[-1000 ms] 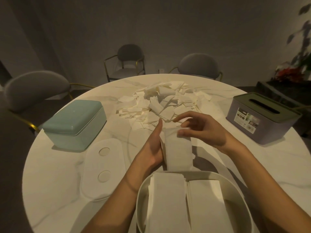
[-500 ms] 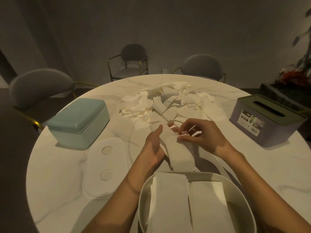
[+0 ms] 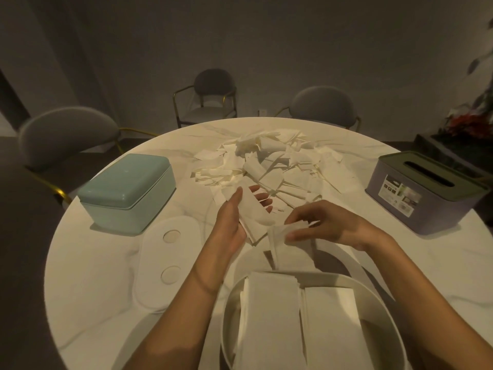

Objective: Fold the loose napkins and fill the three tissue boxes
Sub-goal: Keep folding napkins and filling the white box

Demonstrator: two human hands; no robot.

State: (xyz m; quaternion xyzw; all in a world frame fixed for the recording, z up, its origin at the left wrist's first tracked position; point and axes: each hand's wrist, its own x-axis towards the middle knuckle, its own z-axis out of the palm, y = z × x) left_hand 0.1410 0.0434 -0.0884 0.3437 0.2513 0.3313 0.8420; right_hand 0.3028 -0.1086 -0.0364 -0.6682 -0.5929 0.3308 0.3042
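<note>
Folded napkin [image 3: 278,237], long axis toward open white box [image 3: 384,297]: pinched by right hand [image 3: 324,227]; left hand [image 3: 234,218] flat-fingered, cradling another napkin.

The white box [image 3: 306,279] runs off the bottom edge. The left hand [image 3: 234,222] hides part of its napkin [image 3: 252,209]. The plant [image 3: 480,102] is cropped at right.

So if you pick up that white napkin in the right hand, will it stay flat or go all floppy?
Probably floppy: the napkin pinched by the right hand already droops below the fingers. It likely weighs almost nothing, since a fingertip pinch holds it. It may tear or crumple easily too, judging by the thin, bent sheets in the loose pile.
</note>
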